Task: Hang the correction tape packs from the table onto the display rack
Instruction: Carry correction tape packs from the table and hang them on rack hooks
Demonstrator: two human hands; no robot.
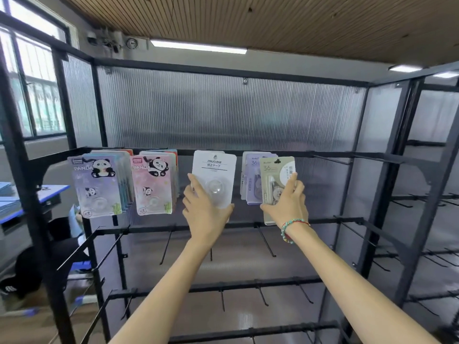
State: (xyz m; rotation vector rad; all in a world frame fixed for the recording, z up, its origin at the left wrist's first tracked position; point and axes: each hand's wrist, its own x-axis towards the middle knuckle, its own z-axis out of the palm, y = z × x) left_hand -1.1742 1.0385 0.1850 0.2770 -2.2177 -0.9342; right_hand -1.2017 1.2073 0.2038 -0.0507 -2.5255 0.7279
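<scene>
My left hand (203,209) grips a white correction tape pack (214,170) by its lower part, its hang hole level with the top bar of the black display rack (248,153). My right hand (288,202) grips a beige pack (275,175) marked 36, held up in front of purple packs (250,170) hanging on a top-row hook. Two stacks of panda packs hang further left: a purple stack (99,184) and a pink stack (154,184).
Bare black hooks (267,242) stick out from the lower bars and from the right part of the top row (330,160). A ribbed translucent panel backs the rack. A blue table (47,192) stands at the left, behind the rack post.
</scene>
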